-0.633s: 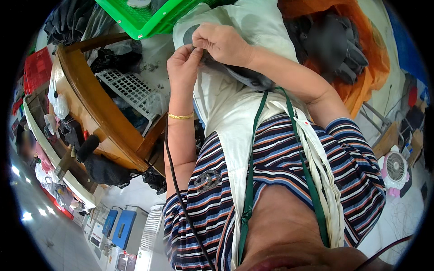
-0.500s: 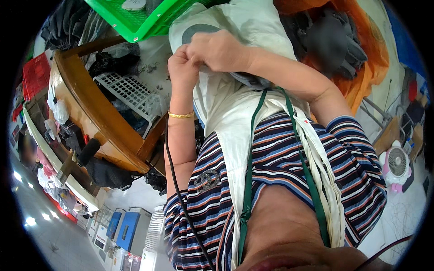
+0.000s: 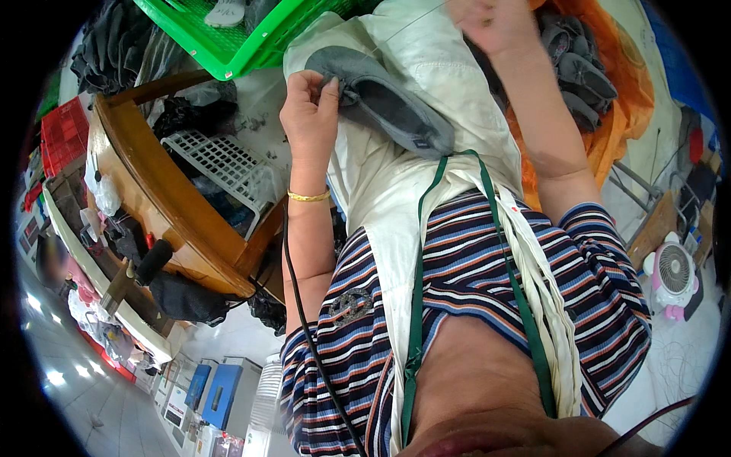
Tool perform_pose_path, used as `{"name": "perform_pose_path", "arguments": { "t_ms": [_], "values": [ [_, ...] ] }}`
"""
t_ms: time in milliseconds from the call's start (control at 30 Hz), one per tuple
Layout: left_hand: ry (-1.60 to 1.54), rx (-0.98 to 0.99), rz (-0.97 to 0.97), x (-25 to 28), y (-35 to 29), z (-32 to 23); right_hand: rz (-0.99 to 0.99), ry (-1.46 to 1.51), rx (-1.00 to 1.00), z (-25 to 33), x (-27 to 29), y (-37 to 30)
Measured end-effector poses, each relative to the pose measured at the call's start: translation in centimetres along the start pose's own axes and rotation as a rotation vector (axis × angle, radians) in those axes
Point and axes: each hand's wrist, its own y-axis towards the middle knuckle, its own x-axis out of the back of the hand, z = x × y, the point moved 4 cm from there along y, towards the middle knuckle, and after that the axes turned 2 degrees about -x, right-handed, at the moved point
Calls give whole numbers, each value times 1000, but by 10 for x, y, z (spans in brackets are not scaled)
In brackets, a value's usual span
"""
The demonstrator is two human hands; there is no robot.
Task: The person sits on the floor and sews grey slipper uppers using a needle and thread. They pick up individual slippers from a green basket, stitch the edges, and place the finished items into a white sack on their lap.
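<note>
In the head view, the grey shoe (image 3: 385, 99) is my landmark. It lies on the white apron (image 3: 449, 84), over the person's lap, with its opening upward, its toe pointing away from the body and its heel near the green straps (image 3: 421, 251).

The left hand (image 3: 308, 114) is at the toe end of the shoe; its thumb and fingers are closed in a pinch on the front part, beside a small dark trim. The right hand (image 3: 499, 27) is raised, beyond the shoe and to its right. It is blurred, with fingers seeming curled; I cannot tell whether it grips a needle. A thin thread (image 3: 411, 25) runs from near the toe toward this hand.

In my judgement, too strong a pull could break the thread or pucker the fabric. If the left pinch became loose, the tension could turn the shoe, or drag it over the smooth apron. Slack thread could catch on the trim, or on the straps by the heel. A wide swing of the right hand could also meet the orange bag (image 3: 632, 114), right of the shoe.
</note>
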Motion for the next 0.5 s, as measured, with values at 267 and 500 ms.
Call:
{"name": "perform_pose_path", "arguments": {
  "t_ms": [267, 500],
  "values": [
    [602, -495, -168, -1, -2, -49, -86, -479, 347, 10, -13, -12],
    [761, -430, -28, -10, -13, -64, 454, -1890, 741, -71, -32, -8]
  ]
}}
